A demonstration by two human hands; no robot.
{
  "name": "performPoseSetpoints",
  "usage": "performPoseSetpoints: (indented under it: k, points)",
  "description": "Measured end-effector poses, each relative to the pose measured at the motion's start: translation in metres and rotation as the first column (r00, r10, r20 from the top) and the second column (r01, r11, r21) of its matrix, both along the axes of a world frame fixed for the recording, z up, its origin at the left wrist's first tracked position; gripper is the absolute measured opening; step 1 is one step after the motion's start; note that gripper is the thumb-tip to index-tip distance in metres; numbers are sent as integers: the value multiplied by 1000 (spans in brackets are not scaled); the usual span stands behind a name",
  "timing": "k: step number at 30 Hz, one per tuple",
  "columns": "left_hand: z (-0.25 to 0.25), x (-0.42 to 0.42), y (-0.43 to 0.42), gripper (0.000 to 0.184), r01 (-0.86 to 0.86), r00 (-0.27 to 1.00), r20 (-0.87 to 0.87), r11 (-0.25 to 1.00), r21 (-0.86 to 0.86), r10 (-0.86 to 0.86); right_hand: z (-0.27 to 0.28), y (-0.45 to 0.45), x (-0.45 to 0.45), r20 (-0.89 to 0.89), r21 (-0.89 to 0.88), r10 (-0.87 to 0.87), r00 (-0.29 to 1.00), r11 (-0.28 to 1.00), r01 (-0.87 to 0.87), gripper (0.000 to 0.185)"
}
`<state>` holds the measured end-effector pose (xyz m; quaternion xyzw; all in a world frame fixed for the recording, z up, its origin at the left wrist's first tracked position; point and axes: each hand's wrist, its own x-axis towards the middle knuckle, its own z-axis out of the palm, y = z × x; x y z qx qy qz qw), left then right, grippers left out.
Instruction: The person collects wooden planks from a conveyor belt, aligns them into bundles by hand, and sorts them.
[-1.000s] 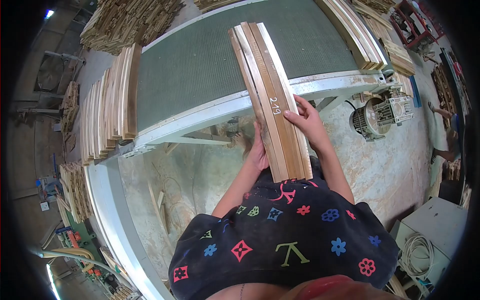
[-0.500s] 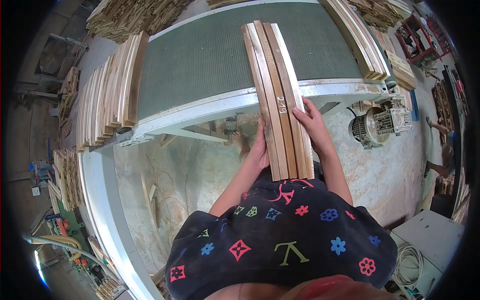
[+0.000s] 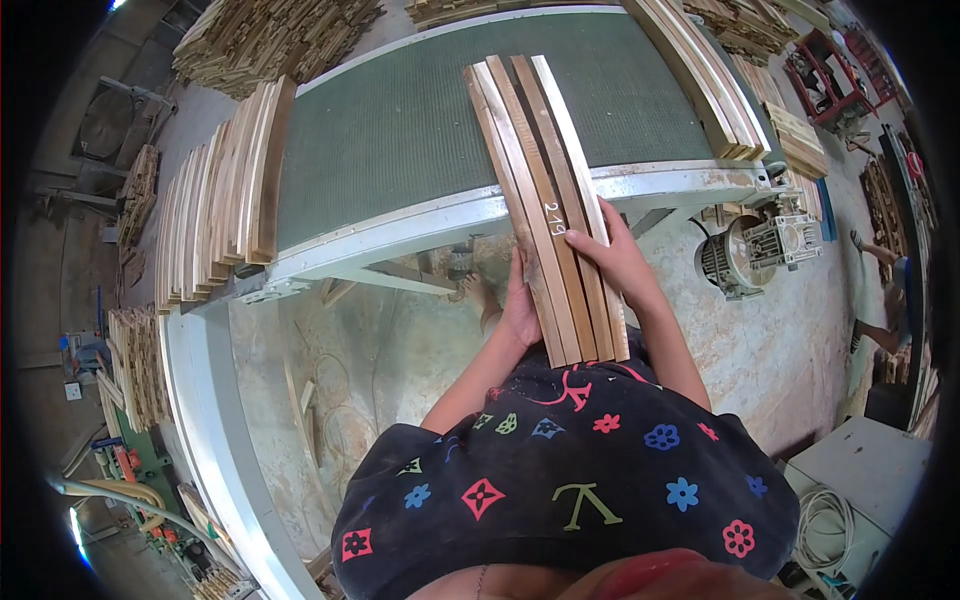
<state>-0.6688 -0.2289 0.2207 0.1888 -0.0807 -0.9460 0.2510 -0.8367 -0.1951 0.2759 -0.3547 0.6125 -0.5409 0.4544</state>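
A bundle of several long wooden strips (image 3: 540, 190) is held in front of my body, its far end over the green belt and its near end against my shirt. White handwritten digits that look like 219 mark one strip. Dark gaps show between some strips toward the far end. My left hand (image 3: 519, 312) grips the bundle's left side, with its fingers mostly hidden underneath. On the right side my right hand (image 3: 617, 262) holds it too, the thumb lying on top by the digits.
The green belt table (image 3: 390, 130) has a pale metal edge. Upright wooden strips (image 3: 220, 190) line its left end, and more wooden strips (image 3: 700, 80) lie at its right. A motor (image 3: 733, 258) sits below on the right. Coiled cable (image 3: 825, 525) lies at lower right; another person's leg (image 3: 880, 335) shows at far right.
The far end of the bundle has swung slightly left, and its strips have spread apart. My right thumb has moved inward across the top, close to the digits.
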Motion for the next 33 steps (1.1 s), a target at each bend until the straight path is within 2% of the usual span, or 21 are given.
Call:
performPoseSetpoints:
  k: [2,3,5,6,8,11,13,16,18,19,22,23,24,25,26,28,30,33]
  points:
    - [3,-3,1,84,-26,999,-27,995,101,29,-5,-5,-2,-95,-63,3,995,998,-9,82]
    - [4,-3,1,82,-39,998,-40,988,151,46,-4,-4,-4,-61,-49,29,998,998,-32,82]
    - [-4,-4,1,82,1,994,-112,994,108,11,19,-3,-9,4,-27,82,997,996,-81,82]
    - [-7,-3,1,83,18,989,-146,996,86,-6,23,-4,-12,-188,52,117,975,993,-109,80]
    - [-5,-2,1,83,32,985,-170,992,123,-11,30,-7,-17,-524,221,217,823,968,-115,77]
    - [-4,-2,0,84,8,988,-154,991,135,13,47,-23,-8,-778,185,152,610,983,-10,71]
    - [2,-7,3,85,-44,995,-88,988,149,57,47,-39,-3,-755,213,144,640,977,31,66]
    - [-4,-2,1,86,10,988,-154,990,143,12,50,-59,-19,-750,240,184,635,971,1,56]
    - [-14,-4,0,84,75,940,-339,994,85,-42,55,-67,-35,-755,260,240,611,964,-56,48]
    - [-18,-4,1,84,99,903,-425,993,57,-66,57,-66,-46,-744,180,182,643,981,-69,44]
    - [3,-8,0,82,-22,965,-253,987,160,63,110,-55,-64,-941,110,153,303,982,-153,40]
    - [-2,-7,-2,80,21,938,-344,983,182,44,145,-47,-64,-969,176,199,144,972,-156,42]
    - [-11,-6,-5,79,65,901,-432,978,200,29,170,-42,-65,-980,165,183,74,966,-197,50]
    - [-15,-5,-6,77,111,856,-517,971,211,14,184,-43,-74,-994,107,112,1,947,-302,57]
    - [-14,-4,-7,77,114,854,-521,969,219,18,208,-40,-71,-994,77,44,-101,932,-354,56]
    - [-11,-3,-9,75,123,847,-531,966,226,16,222,-47,-79,-970,95,-20,-242,886,-454,58]
    - [-15,-2,-10,82,106,862,-507,967,231,26,221,-60,-87,-943,216,26,-332,806,-551,57]
    - [-43,5,-17,90,127,864,-503,975,184,-17,203,-81,-96,-893,390,61,-445,598,-700,54]
